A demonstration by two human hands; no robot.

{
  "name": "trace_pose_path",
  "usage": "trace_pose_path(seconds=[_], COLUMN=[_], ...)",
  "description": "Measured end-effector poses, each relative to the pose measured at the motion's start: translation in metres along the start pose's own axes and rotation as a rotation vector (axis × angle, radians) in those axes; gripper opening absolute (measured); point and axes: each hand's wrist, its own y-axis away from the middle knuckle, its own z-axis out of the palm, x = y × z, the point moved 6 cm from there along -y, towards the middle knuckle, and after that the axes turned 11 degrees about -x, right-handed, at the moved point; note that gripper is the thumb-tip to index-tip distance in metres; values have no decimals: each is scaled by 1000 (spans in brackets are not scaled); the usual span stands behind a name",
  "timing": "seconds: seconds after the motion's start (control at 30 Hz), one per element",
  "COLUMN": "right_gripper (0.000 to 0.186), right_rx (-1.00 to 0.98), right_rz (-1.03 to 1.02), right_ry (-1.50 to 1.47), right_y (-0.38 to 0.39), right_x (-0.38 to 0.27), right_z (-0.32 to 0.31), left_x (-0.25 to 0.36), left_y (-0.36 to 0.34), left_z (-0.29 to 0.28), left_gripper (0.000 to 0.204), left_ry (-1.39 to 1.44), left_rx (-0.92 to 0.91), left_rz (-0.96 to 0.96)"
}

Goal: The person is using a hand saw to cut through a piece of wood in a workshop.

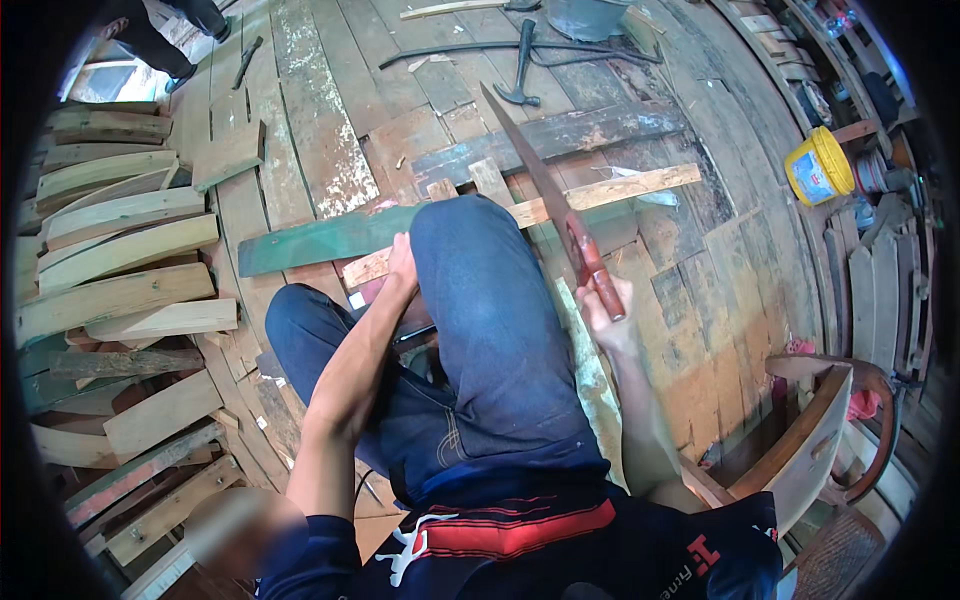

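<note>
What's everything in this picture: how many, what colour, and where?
Saw: one, dark and reddish, centre
Narrow board: one, pale, across centre
Green plank: one, green, centre left
Weathered board: one, grey, upper centre
Hammer: one, dark, top centre
Bent bar: one, dark, by hammer
Wood pieces: many, brown, left
Bucket: one, yellow, right
Tub: one, grey, top edge
Floor: one, brown, throughout
Bystander's legs: two, dark, top left
Trousers: one pair, blue, centre
Shirt: one, dark, bottom
Left fingers: one set, bare, at narrow board
Right fingers: one set, bare, around saw

Woodworking workshop, stacked timber pieces [130,250], handsaw [552,195], claw hammer [523,65], worn plank floor [740,290]
</note>
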Motion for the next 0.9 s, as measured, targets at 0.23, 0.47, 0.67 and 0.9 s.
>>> trace_pose_path(seconds=[0.23, 0.47, 0.67, 0.9], right_gripper=[14, 16, 18, 19], right_rx=[-10, -62, -36, -16], right_rz=[64, 137, 138, 175], right_ry=[-96, -235, -185, -318], right_y=[4, -1, 24, 29], right_x=[-7, -4, -11, -13], right_z=[-19, -22, -8, -3], left_x=[1, -28, -45, -29], left_y=[-10, -2, -3, -5], left_z=[-24, -18, -7, -13], left_gripper=[25, 47, 47, 35], left_ry=[403, -159, -166, -180], left_rx=[123, -245, -341, -341], left_rz=[250, -22, -32, 29])
